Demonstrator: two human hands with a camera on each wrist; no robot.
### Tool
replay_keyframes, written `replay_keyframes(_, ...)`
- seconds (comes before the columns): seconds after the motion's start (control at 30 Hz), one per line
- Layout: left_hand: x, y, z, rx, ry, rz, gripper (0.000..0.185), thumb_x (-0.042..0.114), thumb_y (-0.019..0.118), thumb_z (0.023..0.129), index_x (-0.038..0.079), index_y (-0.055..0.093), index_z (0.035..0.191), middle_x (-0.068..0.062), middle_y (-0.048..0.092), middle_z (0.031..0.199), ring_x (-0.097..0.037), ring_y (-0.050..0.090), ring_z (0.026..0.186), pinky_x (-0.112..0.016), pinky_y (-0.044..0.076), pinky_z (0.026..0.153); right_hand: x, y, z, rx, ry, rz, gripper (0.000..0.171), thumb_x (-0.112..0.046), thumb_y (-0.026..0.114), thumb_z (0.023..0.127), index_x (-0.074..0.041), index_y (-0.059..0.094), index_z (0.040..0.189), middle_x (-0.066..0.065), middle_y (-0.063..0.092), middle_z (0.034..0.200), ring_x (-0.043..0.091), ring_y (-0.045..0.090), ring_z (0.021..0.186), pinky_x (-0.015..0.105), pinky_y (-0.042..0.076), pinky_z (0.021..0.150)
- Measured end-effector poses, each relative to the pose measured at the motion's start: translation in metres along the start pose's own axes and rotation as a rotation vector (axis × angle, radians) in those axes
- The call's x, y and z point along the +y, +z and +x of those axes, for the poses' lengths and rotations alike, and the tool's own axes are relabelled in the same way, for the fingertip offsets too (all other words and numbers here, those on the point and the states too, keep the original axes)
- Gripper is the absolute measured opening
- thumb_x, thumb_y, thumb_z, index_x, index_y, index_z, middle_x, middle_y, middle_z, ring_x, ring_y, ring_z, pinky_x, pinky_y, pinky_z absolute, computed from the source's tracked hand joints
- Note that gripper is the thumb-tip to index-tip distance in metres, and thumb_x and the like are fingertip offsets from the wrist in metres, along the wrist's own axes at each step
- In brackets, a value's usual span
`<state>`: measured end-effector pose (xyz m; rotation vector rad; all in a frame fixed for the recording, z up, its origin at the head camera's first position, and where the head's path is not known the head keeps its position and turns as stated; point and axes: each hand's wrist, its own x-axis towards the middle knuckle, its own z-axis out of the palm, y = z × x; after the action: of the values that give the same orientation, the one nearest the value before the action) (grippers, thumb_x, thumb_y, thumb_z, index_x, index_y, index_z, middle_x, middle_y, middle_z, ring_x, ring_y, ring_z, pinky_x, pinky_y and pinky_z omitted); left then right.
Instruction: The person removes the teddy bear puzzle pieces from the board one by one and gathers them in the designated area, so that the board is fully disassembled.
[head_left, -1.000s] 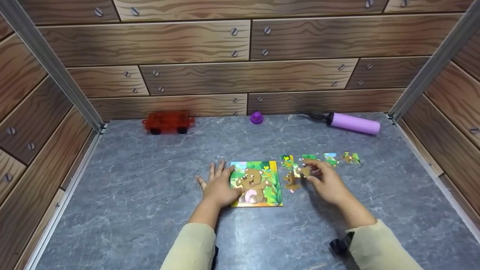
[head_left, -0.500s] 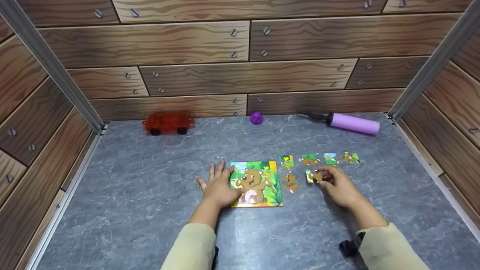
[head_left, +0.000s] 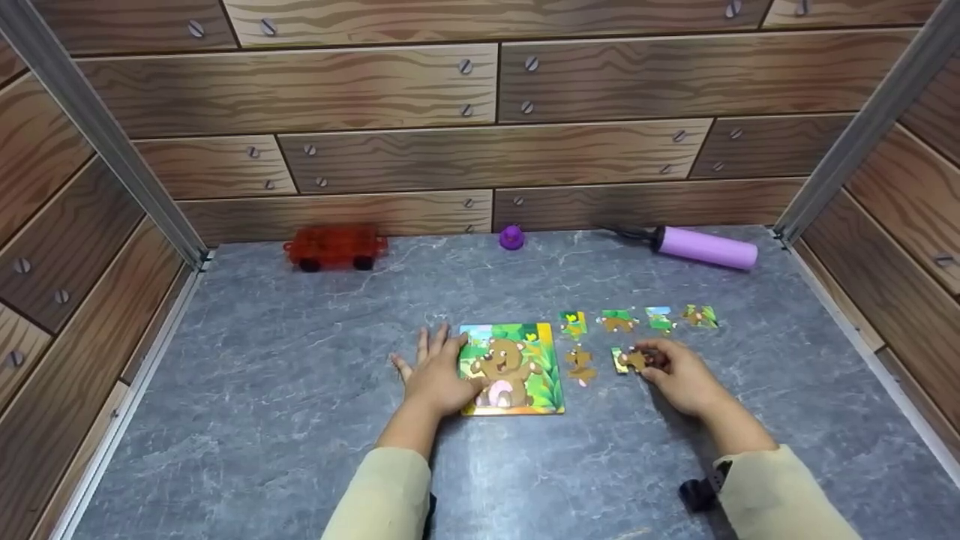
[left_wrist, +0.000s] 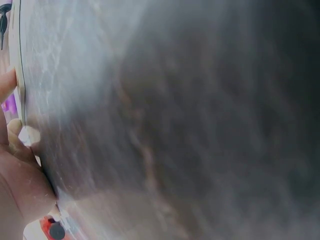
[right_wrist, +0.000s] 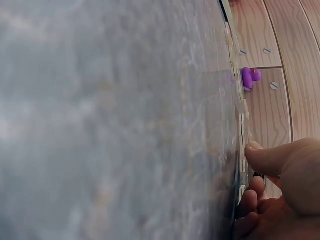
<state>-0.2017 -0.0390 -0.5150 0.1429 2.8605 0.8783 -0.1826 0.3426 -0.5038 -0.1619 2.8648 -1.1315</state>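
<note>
A square bear puzzle board [head_left: 521, 367] lies flat on the grey table. My left hand [head_left: 435, 375] rests at its left edge, fingers spread on the tabletop and thumb over the lower left of the bear picture. To the right, my right hand [head_left: 679, 375] pinches a brown and green puzzle piece [head_left: 624, 360] by its right side, low at the table. In the right wrist view the thumb [right_wrist: 265, 157] and curled fingers come close to the tabletop. A brown bear piece [head_left: 580, 366] lies between the board and the held piece.
Behind the right hand runs a row of several loose pieces, among them one with a yellow bird [head_left: 573, 323] and a green and brown one [head_left: 618, 321]. Along the back wall stand a red toy cart [head_left: 336, 247], a purple rubber duck [head_left: 511, 238] and a lilac hand pump [head_left: 709, 247].
My right hand has moved right and slightly nearer with its puzzle piece, away from beside the board, and now sits lower at the table. The left hand has stayed in place.
</note>
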Motion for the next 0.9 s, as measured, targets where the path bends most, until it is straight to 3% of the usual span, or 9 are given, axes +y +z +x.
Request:
replay_keyframes(0.33,-0.0001,-0.0001,-0.0002,-0.001,-0.002,-0.003,0.084,0.049,0.08,0.087,0.022,0.049,0.16,-0.008,0.021,0.176,-0.037,0.001,0.163,-0.078,-0.016,0.116,0.0019,-0.0005,0.0013,-0.036,0.001,-0.035,0.041,0.003,0.068,0.099,0.011,0.059,0.138,0.029,0.06,0.122,0.044,0.061,0.112,0.061,0.051,0.097)
replay_keyframes(0.9,-0.0007,-0.0003,-0.0009,0.0,0.0,-0.017,0.084,0.047,0.08,0.087,0.021,0.049,0.16,-0.008,0.022,0.176,-0.038,0.001,0.163,-0.078,-0.016,0.116,0.0028,0.0017,-0.0016,-0.021,-0.014,-0.012,0.044,0.004,0.068,0.098,0.013,0.058,0.139,0.031,0.06,0.129,0.047,0.061,0.117,0.061,0.051,0.102)
